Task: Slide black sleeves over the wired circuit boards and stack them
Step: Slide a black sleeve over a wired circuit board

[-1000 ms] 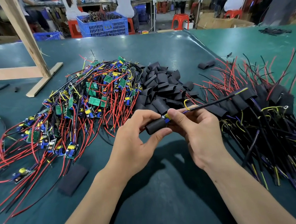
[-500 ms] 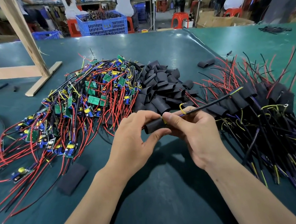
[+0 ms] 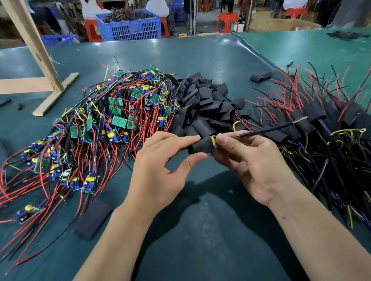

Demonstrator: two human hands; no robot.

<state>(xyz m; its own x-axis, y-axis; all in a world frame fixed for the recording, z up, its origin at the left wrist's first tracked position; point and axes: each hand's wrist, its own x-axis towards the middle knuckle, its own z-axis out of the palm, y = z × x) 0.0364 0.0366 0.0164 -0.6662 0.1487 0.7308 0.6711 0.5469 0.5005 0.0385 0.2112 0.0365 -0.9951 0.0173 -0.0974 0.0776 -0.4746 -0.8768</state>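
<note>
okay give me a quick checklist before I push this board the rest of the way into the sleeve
1. Left hand grips the black sleeve: ok.
2. Right hand pinches the board end: ok.
3. Board fully inside the sleeve: not ok, a yellow and blue edge shows at the mouth.
4. Black cable trails free to the right: ok.
5. Red leads out of the sleeve's far end: cannot tell.
6. Finished stack close on the right: ok.
</note>
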